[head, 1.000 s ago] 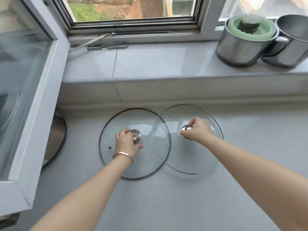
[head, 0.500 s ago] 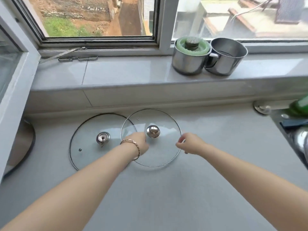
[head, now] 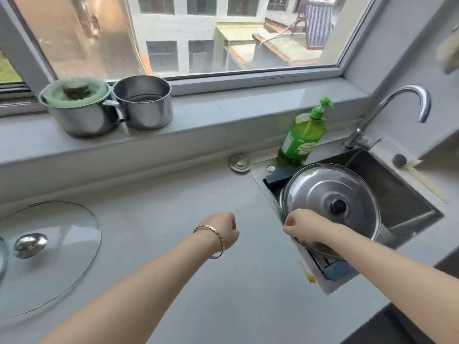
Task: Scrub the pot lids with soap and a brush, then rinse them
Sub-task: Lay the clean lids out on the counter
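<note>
Right hand (head: pixel 305 228) first: fingers curled over the near-left rim of the steel lid (head: pixel 323 192) - looks like a grip on the edge, though the fingertips are tucked out of sight. The lid's black knob (head: pixel 337 206) sits just past the knuckles, to the right. The lid seems tipped up inside the sink (head: pixel 397 184), filling the basin's left half and lying over a dark blue rack thing (head: pixel 337 269) that pokes out below the wrist. There's an orange smear (head: pixel 310 276) on the sink edge right under that forearm.

Left hand (head: pixel 221 228) hangs over bare counter (head: pixel 173 194) just left of the right one, fingers balled into a fist with nothing in it, bracelet (head: pixel 211 238) on the wrist.

Further out: a round metal cap (head: pixel 239 161) on the counter behind the two hands, a green soap bottle (head: pixel 301 137) at the sink's back corner beyond the right fingers, and the faucet (head: pixel 397 108) arching further right. Well off to the left of the fist a glass lid (head: pixel 57 269) lies flat on the counter - knob (head: pixel 29 244) up. Far behind it on the sill, two steel pots (head: pixel 144 108) stand touching.
</note>
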`<state>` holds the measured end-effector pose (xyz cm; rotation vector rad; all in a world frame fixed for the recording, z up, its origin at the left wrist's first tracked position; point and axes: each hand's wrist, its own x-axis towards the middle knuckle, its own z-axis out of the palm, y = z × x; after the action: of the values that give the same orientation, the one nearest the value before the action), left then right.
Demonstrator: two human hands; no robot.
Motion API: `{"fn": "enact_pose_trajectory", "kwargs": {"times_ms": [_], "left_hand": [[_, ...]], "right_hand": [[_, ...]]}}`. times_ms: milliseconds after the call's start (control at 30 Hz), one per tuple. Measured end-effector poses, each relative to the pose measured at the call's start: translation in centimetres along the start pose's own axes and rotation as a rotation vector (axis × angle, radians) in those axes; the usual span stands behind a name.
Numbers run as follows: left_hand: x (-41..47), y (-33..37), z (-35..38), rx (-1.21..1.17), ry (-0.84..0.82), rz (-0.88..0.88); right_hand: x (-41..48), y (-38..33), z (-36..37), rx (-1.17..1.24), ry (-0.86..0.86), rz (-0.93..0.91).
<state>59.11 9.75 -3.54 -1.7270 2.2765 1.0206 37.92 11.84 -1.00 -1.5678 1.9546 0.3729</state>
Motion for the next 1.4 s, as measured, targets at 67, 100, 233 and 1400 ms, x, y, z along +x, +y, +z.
{"fn": "enact_pose_trajectory", "kwargs": {"times_ms": [67,100,233,1400], "left_hand": [[2.9,5.7,1.6,-0.015,0.024,0.002],[4.3,8.5,2.5,-0.016,0.038,0.009],[9.8,19.2,6.0,0.009,0.068,0.087],[7.9,15.8,0.7,-0.783,0.561,-0.164]], "right_hand": [[1.0,5.4,-2.1,-0.015,0.037,0.022],[1.5,7.9,-3.1,-0.023,0.058,0.044],[3.3,16.4,-5.7,0.021,0.161,0.126],[15.6,16.6,-5.3,-0.058,0.208,-0.087]]}}
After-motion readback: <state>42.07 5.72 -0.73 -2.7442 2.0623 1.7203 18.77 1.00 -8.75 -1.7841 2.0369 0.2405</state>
